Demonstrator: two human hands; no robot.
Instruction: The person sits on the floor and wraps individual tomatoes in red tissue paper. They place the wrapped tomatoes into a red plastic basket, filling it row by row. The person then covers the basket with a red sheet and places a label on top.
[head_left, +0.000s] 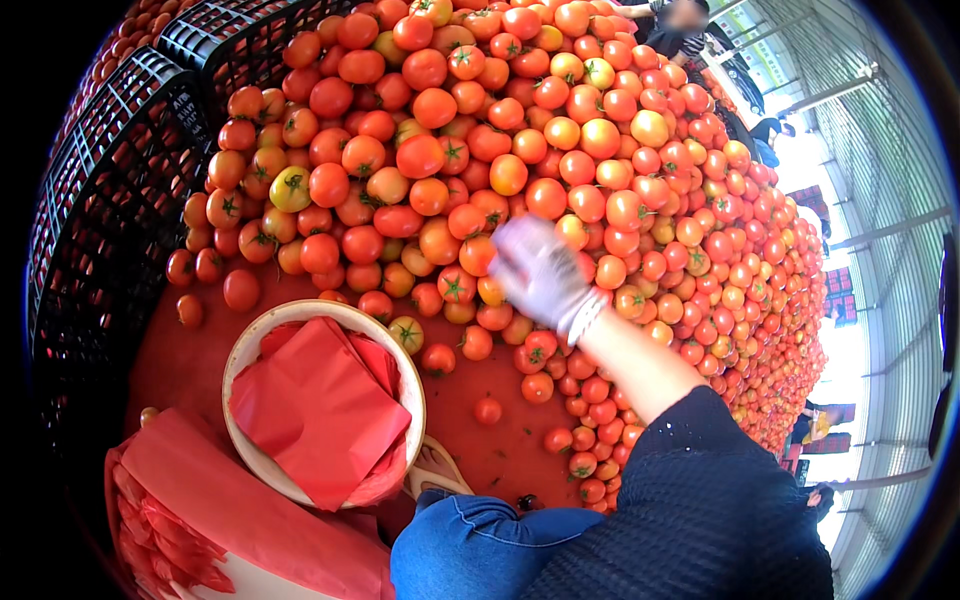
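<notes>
My right hand, in a pale knitted glove, is at the near part of a large heap of tomatoes. It is blurred, and its fingertips lie over or against the tomatoes; whether it grips one is not clear. My left hand is out of view. Before me, left of my knee, stands a round pale tub holding a stack of red square sheets. A few loose tomatoes, one of them a single red tomato, lie on the red floor covering between the tub and the heap.
Black plastic crates stand along the left, with tomatoes visible through their lattice. Red sheeting covers something at the lower left, beside crumpled red film. My sandaled foot is beside the tub. Other people are at the far right edge.
</notes>
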